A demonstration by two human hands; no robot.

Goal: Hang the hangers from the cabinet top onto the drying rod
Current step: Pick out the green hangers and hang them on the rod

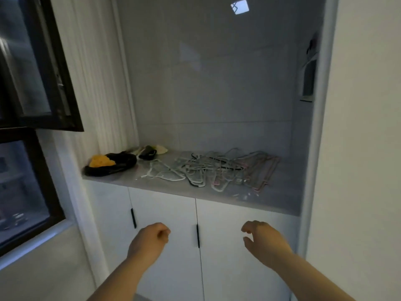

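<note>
I have two hands in view, both bare and both holding nothing. The left hand [149,240] has its fingers curled in towards the palm. The right hand [262,240] is looser, its fingers bent and the thumb standing apart. They hang side by side in front of the white cabinet doors [165,213], well apart from each other, with one of the two black door handles [198,235] between them and the other [133,218] just left of the left hand.

The hangers [217,168] lie in one tangled pile on the grey desk [152,187] above and beyond both hands, none of them touched. They are too knotted and blurred for me to count. The pale ones spread out above the gap between my hands, and a few pink ones [263,170] sit above the right hand.

Up and to the left of the left hand lies one dark cloth [117,165] with one orange piece [101,161] on it. Behind that sit a smaller dark item [147,152] and some pale bits I can't make out.
</note>
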